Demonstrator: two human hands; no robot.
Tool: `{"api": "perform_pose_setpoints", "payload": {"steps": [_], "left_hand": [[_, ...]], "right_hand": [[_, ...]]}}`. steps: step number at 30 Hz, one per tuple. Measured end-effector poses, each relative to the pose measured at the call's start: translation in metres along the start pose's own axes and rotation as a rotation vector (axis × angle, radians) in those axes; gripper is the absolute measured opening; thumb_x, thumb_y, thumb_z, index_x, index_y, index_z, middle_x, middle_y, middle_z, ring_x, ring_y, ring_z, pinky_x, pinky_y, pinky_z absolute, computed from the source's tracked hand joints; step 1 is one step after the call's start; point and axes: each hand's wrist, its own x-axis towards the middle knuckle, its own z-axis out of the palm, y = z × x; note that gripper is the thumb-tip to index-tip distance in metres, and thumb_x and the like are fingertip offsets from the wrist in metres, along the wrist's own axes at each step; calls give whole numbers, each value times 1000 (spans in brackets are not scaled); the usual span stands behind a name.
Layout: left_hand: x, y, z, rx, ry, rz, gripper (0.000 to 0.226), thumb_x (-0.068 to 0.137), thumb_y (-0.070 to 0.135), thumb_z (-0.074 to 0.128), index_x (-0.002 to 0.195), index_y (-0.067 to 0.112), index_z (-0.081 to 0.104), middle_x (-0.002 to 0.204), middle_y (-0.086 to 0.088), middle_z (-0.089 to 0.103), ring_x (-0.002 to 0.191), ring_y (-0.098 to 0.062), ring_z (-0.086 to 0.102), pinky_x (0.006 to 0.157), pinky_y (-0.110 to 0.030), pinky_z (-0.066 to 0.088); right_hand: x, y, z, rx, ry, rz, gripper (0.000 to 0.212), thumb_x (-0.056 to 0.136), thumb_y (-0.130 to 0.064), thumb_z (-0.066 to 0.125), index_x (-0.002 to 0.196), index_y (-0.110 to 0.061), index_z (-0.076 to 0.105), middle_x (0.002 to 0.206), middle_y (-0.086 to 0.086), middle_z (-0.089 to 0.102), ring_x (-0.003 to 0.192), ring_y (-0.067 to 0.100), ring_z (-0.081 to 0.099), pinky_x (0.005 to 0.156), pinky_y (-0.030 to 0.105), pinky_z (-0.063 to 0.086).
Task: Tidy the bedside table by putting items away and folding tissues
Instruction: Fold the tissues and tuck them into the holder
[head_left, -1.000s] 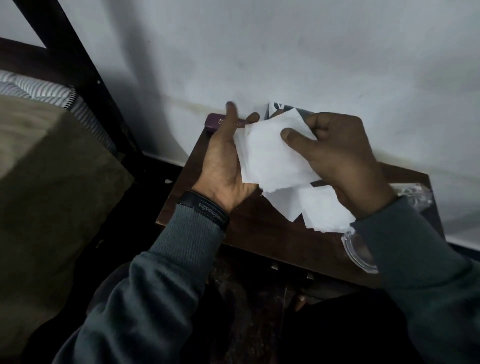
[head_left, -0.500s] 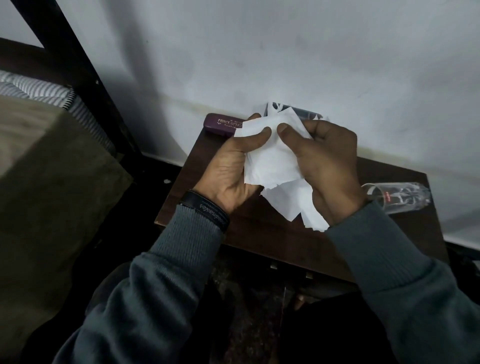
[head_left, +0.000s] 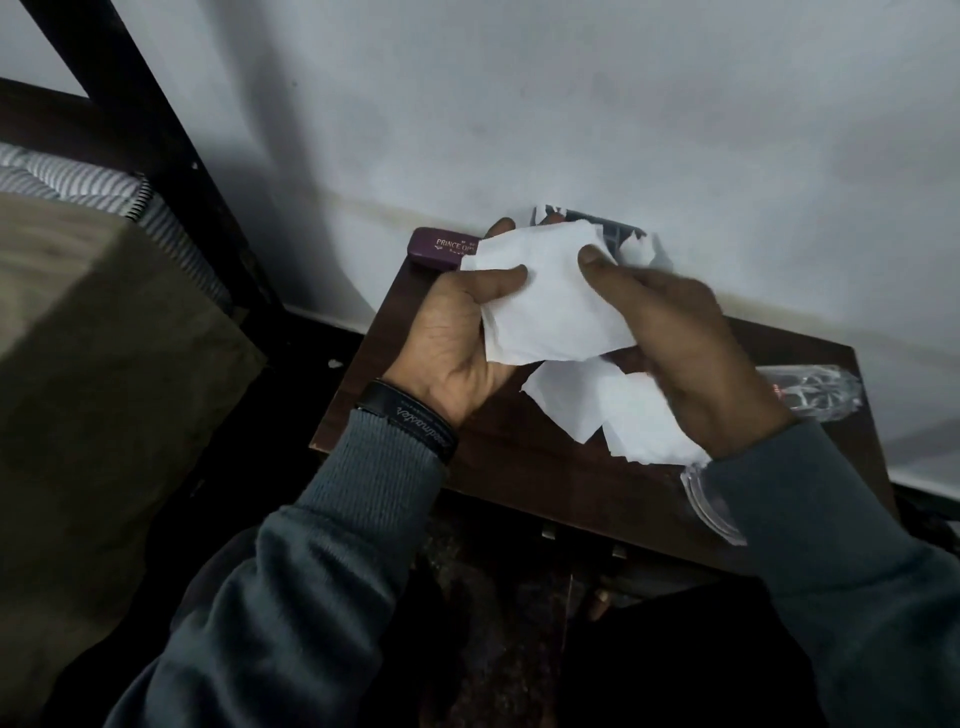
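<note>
Two bare hands, long sleeves, one wristband.

Dark grey-green sleeves with ribbed knit cuffs are worn on both arms; a black wristband (head_left: 410, 418) printed with small pale lettering is seen on the left wrist, just above the left sleeve (head_left: 332, 525) cuff.

The room is dim and a bit grey. The white wall (head_left: 571, 104) is the brightest part, with a soft dark shadow beside the black bed post (head_left: 171, 171). The right hand (head_left: 691, 353) looks blurry. Straight lines bend near the edges, and the bottom is almost black
</note>
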Motion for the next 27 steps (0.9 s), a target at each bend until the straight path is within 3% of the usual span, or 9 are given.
{"api": "perform_pose_setpoints", "payload": {"steps": [3,6,8,11,14,20,23,25,27], "left_hand": [[1,0,-1,4,-16,-11,32,98,-5,37,109,17,58,131,-13,66,134,-39,56,113,-64,39],[0,0,0,147,58,23,25,102,6,43,111,11,66,116,-13,73,108,-33,70,99,-54,54],[2,-1,-1,270,113,16,29,105,15,47,127,4,64,125,-15,71,111,-32,68,97,-52,56],[3,-3,-2,337,209,11,41,104,20,54,140,1,57,139,-18,65,117,-31,67,87,-47,62],[4,-5,-2,377,220,29,44,105,21,53,144,1,53,139,-21,64,118,-32,67,87,-46,62],[4,-7,2,379,209,9,48,110,30,42,146,-1,49,140,-27,61,103,-29,70,74,-37,63],[4,-7,4,367,185,22,48,109,27,47,145,-5,47,129,-24,62,105,-29,65,77,-35,62],[4,-7,4,394,199,33,36,107,21,53,133,-5,54,111,-19,68,91,-25,70,73,-32,62],[5,-8,3,450,247,63,31,104,7,55,134,-3,56,111,-21,70,92,-26,72,75,-34,63]], "right_hand": [[-2,6,-2,173,-143,110,14,89,-23,79,100,-14,77,96,-1,81,97,21,77,80,37,64],[1,11,-1,88,38,-41,7,88,-16,79,88,-10,76,87,6,80,86,26,78,64,34,64],[6,17,-2,-130,205,-223,18,86,-23,78,84,-6,73,82,14,76,80,35,74,61,44,63],[6,23,-2,-430,351,-477,16,88,-25,72,92,-10,74,81,3,72,77,24,69,73,29,53],[2,28,4,-639,365,-679,16,90,-17,69,102,-10,75,93,6,69,84,15,60,74,16,36],[-4,33,21,-741,291,-719,28,91,-28,67,114,-14,75,105,4,67,92,22,66,80,27,49],[-11,30,27,-772,273,-747,35,91,-34,65,120,-16,72,105,1,68,100,24,63,85,32,51],[-16,28,27,-792,227,-737,45,88,-38,63,129,-20,65,107,-4,69,104,19,61,88,35,51],[-22,26,25,-709,179,-683,54,84,-39,63,135,-24,58,109,-10,70,105,13,62,90,36,53]]}}
